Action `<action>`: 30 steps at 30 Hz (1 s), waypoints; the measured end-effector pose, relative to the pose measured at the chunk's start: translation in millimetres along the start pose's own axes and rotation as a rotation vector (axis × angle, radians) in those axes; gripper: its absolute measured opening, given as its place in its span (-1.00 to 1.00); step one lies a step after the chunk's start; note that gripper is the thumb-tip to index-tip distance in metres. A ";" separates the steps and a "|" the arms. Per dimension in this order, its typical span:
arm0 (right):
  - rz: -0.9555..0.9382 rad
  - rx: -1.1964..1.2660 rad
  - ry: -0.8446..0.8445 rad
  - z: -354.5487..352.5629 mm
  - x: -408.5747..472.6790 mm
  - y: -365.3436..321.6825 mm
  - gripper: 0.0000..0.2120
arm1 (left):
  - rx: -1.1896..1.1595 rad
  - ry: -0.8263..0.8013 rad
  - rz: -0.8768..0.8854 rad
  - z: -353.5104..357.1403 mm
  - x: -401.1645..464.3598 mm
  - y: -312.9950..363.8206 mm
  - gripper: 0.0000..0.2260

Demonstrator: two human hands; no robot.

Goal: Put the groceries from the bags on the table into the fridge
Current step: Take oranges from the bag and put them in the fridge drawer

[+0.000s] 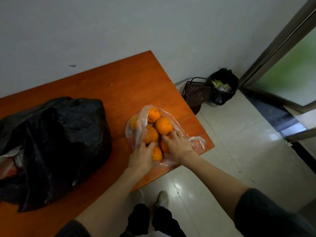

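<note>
A clear plastic bag [196, 142] lies open near the right corner of the orange table [119, 82], holding several oranges [164, 126]. My left hand [142, 155] reaches into the bag's near side, its fingers curled over an orange. My right hand [177, 146] lies over the oranges on the right side, fingers curled round one partly hidden under it. A large black plastic bag [56, 142] sits on the table's left side, with white and red packages [10, 161] showing at its opening. The fridge is not in view.
Beyond the table's right edge is a glossy tiled floor [230, 151]. A dark slatted basket [196, 93] and a black-lined waste bin [222, 86] stand in the corner by the wall. A metal-framed glass door [282, 57] is at the right. My feet [162, 199] stand by the table edge.
</note>
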State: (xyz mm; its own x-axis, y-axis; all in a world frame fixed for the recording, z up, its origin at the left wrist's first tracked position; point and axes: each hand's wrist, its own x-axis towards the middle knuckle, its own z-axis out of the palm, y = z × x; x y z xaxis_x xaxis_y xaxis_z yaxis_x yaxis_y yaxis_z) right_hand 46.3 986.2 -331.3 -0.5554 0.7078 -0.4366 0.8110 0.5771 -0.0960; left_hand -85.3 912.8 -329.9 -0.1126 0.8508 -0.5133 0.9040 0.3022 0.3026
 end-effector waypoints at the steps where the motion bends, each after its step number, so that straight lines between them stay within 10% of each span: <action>1: 0.014 0.032 0.003 -1.5 -0.6 2.1 -0.39 | -0.037 0.041 -0.015 -4.4 -0.6 1.1 -0.53; 22: 0.088 0.434 0.128 3.3 -11.5 23.6 -0.35 | -0.117 0.080 -0.157 6.2 4.2 13.2 -0.49; 30: 0.188 0.636 0.456 -31.1 -20.0 30.4 -0.37 | -0.302 0.301 -0.116 -33.8 -6.1 28.9 -0.55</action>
State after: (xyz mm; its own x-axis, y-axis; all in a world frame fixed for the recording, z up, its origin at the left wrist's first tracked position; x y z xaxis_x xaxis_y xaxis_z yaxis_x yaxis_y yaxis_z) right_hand 76.3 1002.3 -297.7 -0.3085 0.9458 -0.1013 0.7713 0.1864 -0.6086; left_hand -72.5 930.9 -290.9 -0.3618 0.8774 -0.3150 0.7220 0.4775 0.5007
